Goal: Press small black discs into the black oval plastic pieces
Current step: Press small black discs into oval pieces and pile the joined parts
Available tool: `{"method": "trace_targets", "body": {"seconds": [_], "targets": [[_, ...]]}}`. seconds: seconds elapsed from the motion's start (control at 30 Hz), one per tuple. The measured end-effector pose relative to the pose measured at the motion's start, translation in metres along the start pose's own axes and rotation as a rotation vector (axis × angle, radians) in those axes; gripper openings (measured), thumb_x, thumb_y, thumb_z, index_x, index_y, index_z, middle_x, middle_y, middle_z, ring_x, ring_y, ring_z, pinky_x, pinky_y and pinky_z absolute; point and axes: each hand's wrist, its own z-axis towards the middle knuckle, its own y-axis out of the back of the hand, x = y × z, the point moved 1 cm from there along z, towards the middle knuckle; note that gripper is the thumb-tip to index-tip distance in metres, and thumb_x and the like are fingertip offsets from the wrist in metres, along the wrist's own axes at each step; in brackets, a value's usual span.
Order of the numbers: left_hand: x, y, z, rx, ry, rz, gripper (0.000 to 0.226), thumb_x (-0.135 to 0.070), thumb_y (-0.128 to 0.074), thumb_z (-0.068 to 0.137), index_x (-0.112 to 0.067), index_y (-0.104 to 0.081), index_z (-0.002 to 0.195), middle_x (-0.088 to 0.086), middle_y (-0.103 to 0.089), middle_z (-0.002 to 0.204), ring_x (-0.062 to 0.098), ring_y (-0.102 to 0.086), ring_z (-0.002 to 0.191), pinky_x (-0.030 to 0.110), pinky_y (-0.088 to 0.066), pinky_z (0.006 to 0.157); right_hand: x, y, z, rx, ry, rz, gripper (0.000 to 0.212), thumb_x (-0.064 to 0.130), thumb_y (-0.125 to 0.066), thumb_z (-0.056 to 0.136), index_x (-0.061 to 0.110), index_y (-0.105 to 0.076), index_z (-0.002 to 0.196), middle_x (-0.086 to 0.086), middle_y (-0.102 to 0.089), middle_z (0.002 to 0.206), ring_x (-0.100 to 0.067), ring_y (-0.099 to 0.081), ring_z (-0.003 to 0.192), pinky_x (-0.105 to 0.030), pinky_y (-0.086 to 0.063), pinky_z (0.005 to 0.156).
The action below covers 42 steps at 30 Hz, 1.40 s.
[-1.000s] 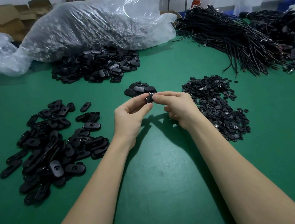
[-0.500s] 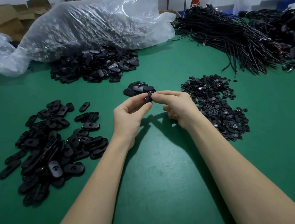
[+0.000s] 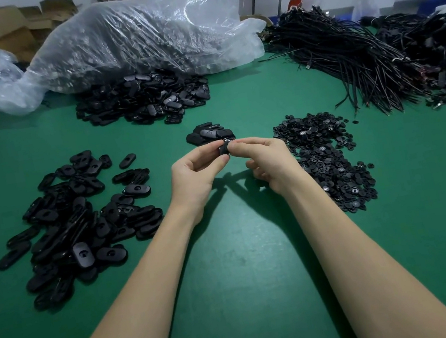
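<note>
Head view is showing both hands meeting above the green tabletop (image 3: 252,296). Left hand (image 3: 196,173) and right hand (image 3: 266,158) are pinching 1 oval piece (image 3: 224,148) between thumbs and fingertips; whether a disc sits in it is too small to tell. Ovals (image 3: 77,219) are lying at 9 o'clock, discs (image 3: 329,157) at 3 o'clock, a small pile (image 3: 209,136) at 12.
</note>
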Motion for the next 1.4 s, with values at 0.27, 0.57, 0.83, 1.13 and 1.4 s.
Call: {"method": "trace_targets", "body": {"seconds": [0.27,0.57,0.83,1.13,1.4], "targets": [[-0.002,0.001,-0.001,-0.005,0.028,0.049,0.029,0.002,-0.072,0.088,-0.02,-0.076,0.107,-0.003,-0.079,0.103,0.011,-0.072,0.102,0.019,-0.054,0.088,0.0,0.0,-0.001,-0.003,-0.009,-0.059,0.009,0.018,-0.086,0.079,0.021,-0.079,0.082,0.002,-0.068,0.073,-0.008,-0.048,0.051,-0.017,-0.033,0.04],[-0.002,0.0,-0.001,0.029,0.064,0.03,0.026,0.006,-0.063,0.093,-0.017,-0.073,0.101,-0.004,-0.077,0.088,0.01,-0.07,0.084,0.021,-0.055,0.079,0.003,0.009,0.001,0.142,-0.083,0.034,0.021,0.01,-0.088,0.077,0.02,-0.078,0.093,0.002,-0.071,0.078,-0.007,-0.058,0.053,-0.015,-0.045,0.048],[0.0,0.003,0.001,-0.012,0.084,0.024,0.017,0.003,-0.068,0.091,-0.013,-0.07,0.097,0.003,-0.077,0.083,0.016,-0.07,0.076,0.029,-0.059,0.083,0.009,0.011,-0.005,0.201,0.119,-0.126,0.013,0.01,-0.082,0.085,0.014,-0.077,0.095,-0.003,-0.079,0.087,-0.014,-0.076,0.074,-0.019,-0.056,0.061],[-0.001,0.001,-0.001,-0.052,0.08,0.083,0.014,-0.001,-0.074,0.088,-0.013,-0.072,0.094,0.002,-0.077,0.082,0.015,-0.073,0.075,0.027,-0.059,0.079,0.011,0.004,-0.01,0.059,0.246,-0.337,0.009,0.008,-0.079,0.086,0.01,-0.077,0.094,0.0,-0.079,0.077,-0.012,-0.076,0.067,-0.019,-0.056,0.056],[-0.003,0.0,-0.003,-0.017,0.075,0.098,0.015,0.003,-0.072,0.088,-0.012,-0.072,0.092,0.003,-0.078,0.081,0.015,-0.074,0.076,0.025,-0.06,0.078,0.009,0.007,-0.01,0.06,0.297,-0.405,0.007,0.008,-0.078,0.086,0.013,-0.074,0.087,0.001,-0.076,0.072,-0.008,-0.073,0.065,-0.021,-0.057,0.056]]}}
